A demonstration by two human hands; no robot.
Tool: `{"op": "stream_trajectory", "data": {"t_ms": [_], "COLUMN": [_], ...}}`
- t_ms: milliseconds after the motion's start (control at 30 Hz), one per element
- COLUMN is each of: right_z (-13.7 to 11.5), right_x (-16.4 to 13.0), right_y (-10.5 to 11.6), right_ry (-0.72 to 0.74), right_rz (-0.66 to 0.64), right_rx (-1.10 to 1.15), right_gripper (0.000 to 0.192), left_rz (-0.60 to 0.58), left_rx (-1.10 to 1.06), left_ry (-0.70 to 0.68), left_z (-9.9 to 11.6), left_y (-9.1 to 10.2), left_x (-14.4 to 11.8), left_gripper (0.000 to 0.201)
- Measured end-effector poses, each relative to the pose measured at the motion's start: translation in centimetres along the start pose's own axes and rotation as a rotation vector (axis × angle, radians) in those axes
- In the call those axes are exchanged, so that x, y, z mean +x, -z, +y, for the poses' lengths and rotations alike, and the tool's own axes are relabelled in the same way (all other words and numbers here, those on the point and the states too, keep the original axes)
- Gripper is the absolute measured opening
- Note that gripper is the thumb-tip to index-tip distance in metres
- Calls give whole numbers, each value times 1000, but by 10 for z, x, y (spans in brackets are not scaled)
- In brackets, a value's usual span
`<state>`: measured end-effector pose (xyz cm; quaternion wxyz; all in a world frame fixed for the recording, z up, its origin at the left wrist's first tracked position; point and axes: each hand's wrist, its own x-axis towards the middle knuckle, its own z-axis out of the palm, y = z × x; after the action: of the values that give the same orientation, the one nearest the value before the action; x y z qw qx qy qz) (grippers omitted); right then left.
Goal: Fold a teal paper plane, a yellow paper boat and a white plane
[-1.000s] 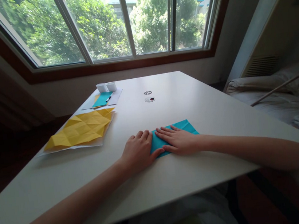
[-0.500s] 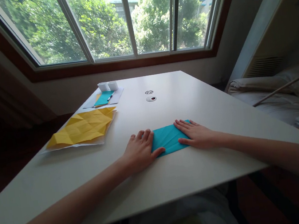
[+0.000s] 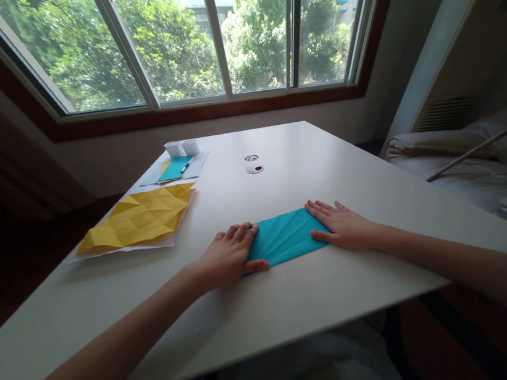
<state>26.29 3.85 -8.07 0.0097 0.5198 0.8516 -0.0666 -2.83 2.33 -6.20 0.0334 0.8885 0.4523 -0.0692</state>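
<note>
A folded teal paper with crease lines lies flat on the white table in front of me. My left hand rests flat on its left end, fingers spread, thumb along the near edge. My right hand presses flat on its right end. Neither hand grips the sheet; both lie on top of it.
A creased yellow paper lies on a white sheet at the left. Farther back are a small teal paper with a pen and two white boxes. Two round discs sit mid-table. A bed stands at the right, windows behind.
My right hand slid from the paper's left part to its right end. My left hand shifted slightly left, so more of the teal paper shows between them.
</note>
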Motion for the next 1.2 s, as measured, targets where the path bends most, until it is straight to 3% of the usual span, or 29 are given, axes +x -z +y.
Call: {"op": "stream_trajectory", "data": {"t_ms": [300, 467, 600, 733, 833, 900, 1033, 1200], "right_z": [3, 6, 5, 0, -6, -11, -15, -7], "right_x": [-1, -1, 0, 5, 14, 23, 40, 44], "right_y": [0, -1, 2, 14, 28, 38, 50, 43], "right_ry": [6, 21, 40, 11, -12, -17, -30, 3], "right_rz": [11, 32, 96, 140, 133, 109, 4, -44], "right_rx": [16, 26, 10, -101, -177, -184, 35, 435], "right_gripper": [80, 80, 73, 64, 72, 73, 63, 56], "left_rz": [-237, -249, -199, -12, 172, 232, 201, 172], "left_rx": [-104, -161, -152, -158, -129, -107, -95, -131], "left_ry": [-27, -37, -10, -31, -80, -137, -216, -254], "left_z": [-18, -32, -44, -50, -41, -31, -14, -10], "left_y": [23, 25, 26, 35, 39, 37, 26, 18], "left_x": [-11, -13, -12, -12, -10, -8, -3, 2], "left_gripper": [92, 89, 90, 69, 52, 43, 38, 39]}}
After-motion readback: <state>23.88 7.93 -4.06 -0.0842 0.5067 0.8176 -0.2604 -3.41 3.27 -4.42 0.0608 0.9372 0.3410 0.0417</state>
